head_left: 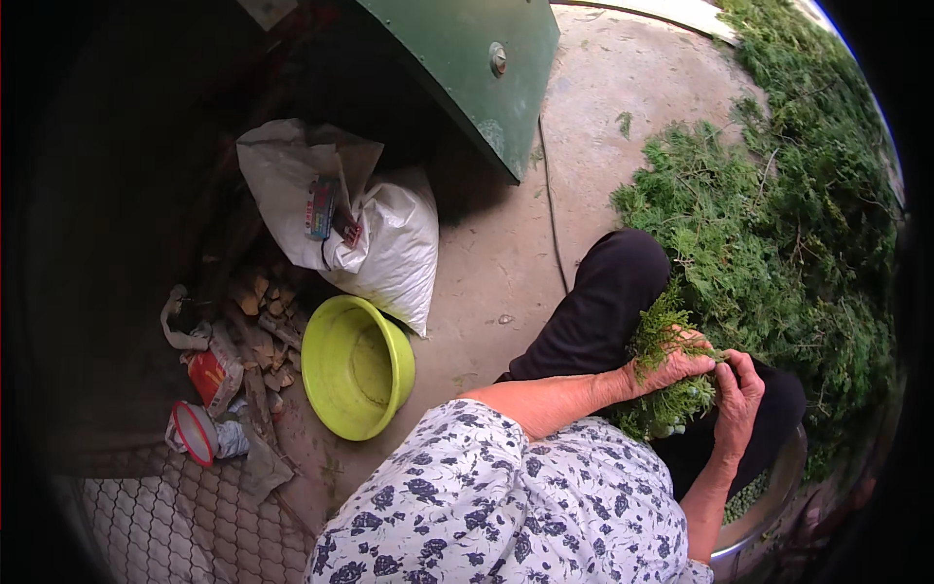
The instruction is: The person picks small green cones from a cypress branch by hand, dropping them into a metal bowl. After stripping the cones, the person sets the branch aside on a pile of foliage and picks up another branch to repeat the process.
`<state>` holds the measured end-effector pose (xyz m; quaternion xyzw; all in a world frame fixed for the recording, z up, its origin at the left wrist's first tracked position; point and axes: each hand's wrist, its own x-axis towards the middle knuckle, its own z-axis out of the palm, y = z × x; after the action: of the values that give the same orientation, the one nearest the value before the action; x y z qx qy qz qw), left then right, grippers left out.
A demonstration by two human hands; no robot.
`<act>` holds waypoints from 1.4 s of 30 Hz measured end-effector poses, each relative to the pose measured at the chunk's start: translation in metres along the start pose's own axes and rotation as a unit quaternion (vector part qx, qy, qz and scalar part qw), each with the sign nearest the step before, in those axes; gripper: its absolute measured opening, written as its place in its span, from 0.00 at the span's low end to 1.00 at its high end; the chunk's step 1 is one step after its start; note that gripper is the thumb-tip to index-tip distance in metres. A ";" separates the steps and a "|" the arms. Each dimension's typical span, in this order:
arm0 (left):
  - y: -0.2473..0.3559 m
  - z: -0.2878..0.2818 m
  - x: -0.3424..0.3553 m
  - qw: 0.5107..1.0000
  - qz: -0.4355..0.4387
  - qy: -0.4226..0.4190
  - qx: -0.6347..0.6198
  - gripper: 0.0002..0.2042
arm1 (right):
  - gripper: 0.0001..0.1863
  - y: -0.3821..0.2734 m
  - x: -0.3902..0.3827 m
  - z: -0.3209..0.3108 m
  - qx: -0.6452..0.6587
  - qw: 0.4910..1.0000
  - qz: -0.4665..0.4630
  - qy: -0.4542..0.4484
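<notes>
My left hand [676, 366] is closed round a leafy green evergreen sprig [671, 417], whose foliage sticks out on both sides of the fist above my lap. Small pale-green round cones show among its lower leaves. Right beside it, my right hand [739, 391] has thumb and fingers pinched together at the left fingertips; whatever is between them is too small to make out. Below my right forearm stands a metal basin [800, 457], partly hidden by my leg and arm, with many small green pieces in it.
A large heap of cut evergreen branches [778, 234] lies along the right. To the left are a yellow-green plastic basin [401, 375], a white sack [404, 243], split firewood [261, 336] and wire mesh [185, 516]. A green metal cabinet [486, 78] and a dark cable [550, 204] are ahead.
</notes>
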<state>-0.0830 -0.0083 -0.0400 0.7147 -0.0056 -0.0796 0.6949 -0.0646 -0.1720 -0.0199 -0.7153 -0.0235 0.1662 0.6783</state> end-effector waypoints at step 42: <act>-0.041 0.014 0.003 0.978 0.135 -0.030 0.157 0.06 | 0.05 0.005 -0.004 0.012 0.108 0.989 0.064 0.077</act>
<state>-0.0864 -0.0208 -0.0815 0.8046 -0.1356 -0.0045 0.5781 -0.0723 -0.1616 -0.0240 -0.6482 0.0927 0.1557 0.7396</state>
